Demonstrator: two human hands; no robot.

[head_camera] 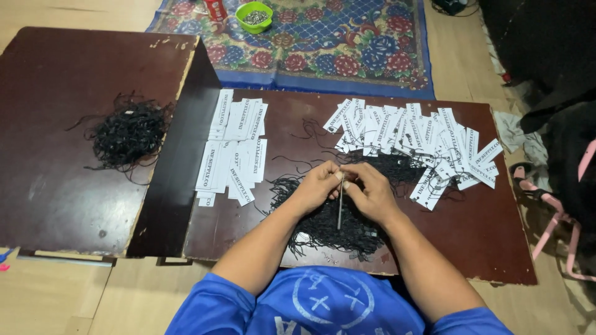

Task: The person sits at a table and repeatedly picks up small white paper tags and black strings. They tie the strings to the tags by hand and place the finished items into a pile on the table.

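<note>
While both hands meet mid-counter, the left hand (318, 185) and right hand (371, 191) each keep a grip pinched on a thin stick (340, 201) above the black cord heap (329, 226); bare counter (484, 236) lies rightward to its edge.

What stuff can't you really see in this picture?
Head view only:
- Fingertips of the left hand and right hand: pressed together, so their grip on the thin strip is hidden.
- Green bowl: contents too small to tell.
- Black string pile: partly hidden beneath the forearms.
- Red object: cut by the top edge.
</note>
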